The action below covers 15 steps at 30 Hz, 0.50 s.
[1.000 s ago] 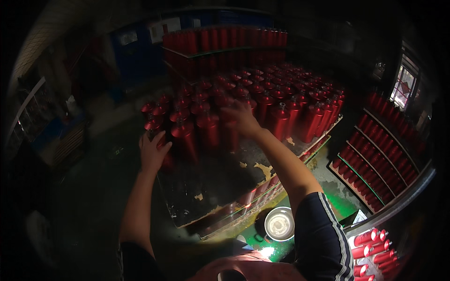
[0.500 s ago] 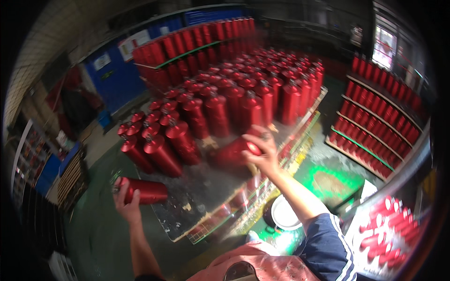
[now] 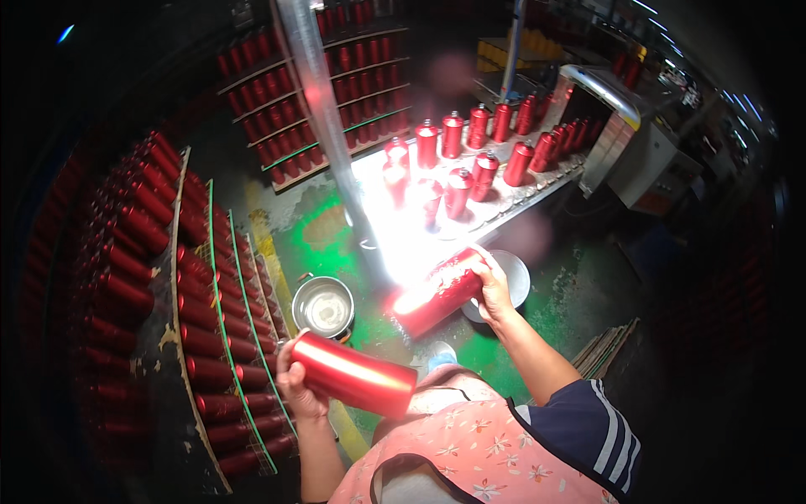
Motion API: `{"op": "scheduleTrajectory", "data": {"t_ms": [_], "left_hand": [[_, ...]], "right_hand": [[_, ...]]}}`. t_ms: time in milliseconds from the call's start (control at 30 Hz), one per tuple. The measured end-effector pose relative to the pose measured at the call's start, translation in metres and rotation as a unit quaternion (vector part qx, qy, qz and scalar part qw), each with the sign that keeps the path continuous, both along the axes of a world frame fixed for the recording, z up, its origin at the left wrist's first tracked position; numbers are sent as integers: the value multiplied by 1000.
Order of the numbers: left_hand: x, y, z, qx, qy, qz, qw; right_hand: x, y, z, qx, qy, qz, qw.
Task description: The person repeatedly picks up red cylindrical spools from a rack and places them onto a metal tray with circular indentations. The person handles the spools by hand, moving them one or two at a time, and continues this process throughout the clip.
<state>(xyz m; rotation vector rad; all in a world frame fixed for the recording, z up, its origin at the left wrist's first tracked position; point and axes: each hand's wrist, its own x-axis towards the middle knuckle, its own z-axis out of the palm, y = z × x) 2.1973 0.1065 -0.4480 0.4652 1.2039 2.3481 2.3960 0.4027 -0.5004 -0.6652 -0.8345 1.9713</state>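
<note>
My left hand (image 3: 300, 391) is closed around the neck end of a red metal bottle (image 3: 357, 374), which lies tilted with its flat base toward my apron. Farther forward, my right hand (image 3: 494, 290) grips a second red bottle (image 3: 437, 294) by one end. That bottle slants down to the left, and its lower end is blurred in strong glare. Beyond it, two rows of upright red bottles (image 3: 484, 175) stand on a brightly lit conveyor (image 3: 522, 202). My right hand's bottle is nearer to the conveyor's glaring end than my left hand's; neither bottle visibly rests on it.
A steel post (image 3: 323, 101) rises beside the conveyor. On the floor stand a two-handled metal pot (image 3: 323, 309) and a pale round basin (image 3: 518, 281). Stacked layers of red bottles (image 3: 138, 227) fill the left. Behind is a bottle rack (image 3: 281, 126); thin boards (image 3: 609, 349) lean at right.
My view has swung right from the bottle-covered stack to the lit conveyor. Both hands still hold their bottles; the right one has left the stack's top.
</note>
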Motion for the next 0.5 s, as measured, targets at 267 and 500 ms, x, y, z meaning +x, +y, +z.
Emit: {"op": "scheduleTrajectory", "data": {"t_ms": [267, 500], "left_hand": [[107, 270, -108, -61, -336, -417, 842], [127, 410, -238, -287, 282, -497, 769]], "right_hand": [[104, 120, -97, -323, 65, -45, 943], [146, 217, -170, -407, 168, -25, 898]]}}
